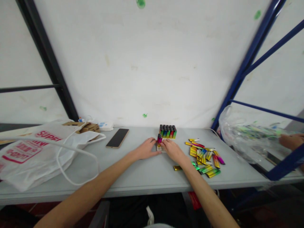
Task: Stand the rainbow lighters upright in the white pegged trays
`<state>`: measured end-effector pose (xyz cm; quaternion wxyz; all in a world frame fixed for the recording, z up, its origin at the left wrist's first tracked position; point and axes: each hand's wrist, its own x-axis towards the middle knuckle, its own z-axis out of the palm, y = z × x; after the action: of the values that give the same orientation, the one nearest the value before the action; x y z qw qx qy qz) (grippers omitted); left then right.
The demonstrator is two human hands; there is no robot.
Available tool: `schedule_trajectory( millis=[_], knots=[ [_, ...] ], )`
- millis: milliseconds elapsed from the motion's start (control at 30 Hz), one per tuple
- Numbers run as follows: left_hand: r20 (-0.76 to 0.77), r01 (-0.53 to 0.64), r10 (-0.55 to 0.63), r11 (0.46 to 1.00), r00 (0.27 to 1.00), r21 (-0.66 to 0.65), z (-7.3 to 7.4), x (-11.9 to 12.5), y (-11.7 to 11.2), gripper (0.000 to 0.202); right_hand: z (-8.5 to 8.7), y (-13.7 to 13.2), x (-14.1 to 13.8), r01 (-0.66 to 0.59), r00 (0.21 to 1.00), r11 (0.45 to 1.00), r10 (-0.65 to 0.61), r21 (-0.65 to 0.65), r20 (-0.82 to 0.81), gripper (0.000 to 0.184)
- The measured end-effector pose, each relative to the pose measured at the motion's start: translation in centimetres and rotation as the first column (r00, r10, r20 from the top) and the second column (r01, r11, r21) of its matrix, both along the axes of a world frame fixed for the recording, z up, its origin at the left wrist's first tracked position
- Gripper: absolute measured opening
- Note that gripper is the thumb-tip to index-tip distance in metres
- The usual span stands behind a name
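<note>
My left hand [146,148] and my right hand [173,149] meet at a single upright lighter [159,138] with a purple and red body. Both hands pinch at its base on the grey table [142,174]. Just behind it stands a block of several upright rainbow-coloured lighters [167,131] with dark tops. To the right of my right hand lies a loose pile of several shiny gold, green and pink lighters [206,157]. One gold lighter [177,167] lies apart beside my right forearm.
A dark phone [117,138] lies flat left of my hands. A white plastic bag with red print [35,152] covers the table's left end, cardboard pieces [83,126] behind it. At the right, another person's hand [291,141] holds a clear bag of lighters [247,136] by a blue frame.
</note>
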<state>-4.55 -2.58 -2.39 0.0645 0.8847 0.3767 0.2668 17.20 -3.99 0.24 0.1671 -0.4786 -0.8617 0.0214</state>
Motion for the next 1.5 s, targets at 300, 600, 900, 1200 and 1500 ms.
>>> schedule_trajectory(
  millis=[300, 600, 900, 1200, 1500],
  knots=[
    [-0.012, 0.001, -0.001, 0.999, 1.0, -0.034, 0.3, 0.0, -0.2, 0.053, 5.9, -1.4, 6.0, -0.204, 0.972, 0.965, 0.18, -0.162, -0.152, 0.017],
    [-0.023, -0.006, 0.005, 0.999, 1.0, -0.041, 0.4, -0.1, -0.2, 0.053, 7.8, -5.4, 6.3, -0.05, 0.969, 0.854, 0.167, -0.518, 0.181, 0.027],
    [-0.005, -0.001, 0.001, 1.0, 1.0, -0.029, -0.1, -0.1, 0.1, 0.054, 5.9, -3.9, 4.6, -0.119, 0.988, 0.93, 0.145, -0.348, 0.052, 0.011],
    [-0.017, 0.008, -0.008, 0.999, 1.0, -0.038, 0.4, -0.1, -0.2, 0.054, 5.6, -1.3, 4.2, -0.219, 0.95, 0.97, 0.187, -0.109, -0.249, 0.037],
    [-0.002, 0.006, -0.006, 0.999, 1.0, -0.034, 0.2, -0.1, 0.1, 0.055, 4.1, -0.4, 2.7, -0.036, 0.811, 0.999, 0.019, -0.017, -0.585, 0.032]
  ],
)
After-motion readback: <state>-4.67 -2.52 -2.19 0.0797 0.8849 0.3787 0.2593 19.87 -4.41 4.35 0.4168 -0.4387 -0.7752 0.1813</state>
